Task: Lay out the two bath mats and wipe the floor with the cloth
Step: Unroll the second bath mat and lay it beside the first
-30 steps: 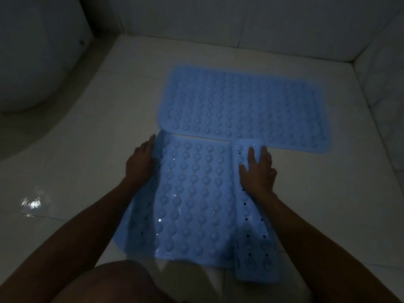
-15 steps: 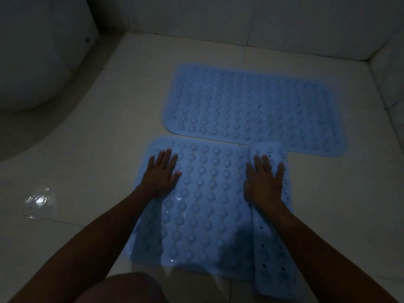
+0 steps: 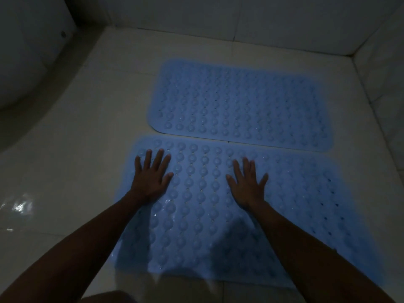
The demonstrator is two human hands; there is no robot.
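Two light blue bath mats with round bumps lie flat on the pale tiled floor. The far mat (image 3: pixel 240 106) rests near the back wall. The near mat (image 3: pixel 203 193) lies just in front of it, their long edges almost touching, and it is fully spread out. My left hand (image 3: pixel 152 176) presses palm-down on the near mat's left part, fingers spread. My right hand (image 3: pixel 248 182) lies flat on its middle, fingers apart. Neither hand holds anything. No cloth is in view.
A white toilet base (image 3: pixel 32 51) curves at the far left. Tiled walls (image 3: pixel 218 22) close the back and the right side. A wet shiny patch (image 3: pixel 19 206) glints on the floor at the left. My knee (image 3: pixel 109 297) shows at the bottom edge.
The folded-over right part of the near mat has been unfolded to the right, so the mat now lies flat. Both hands stay pressed on it; the view has shifted closer.
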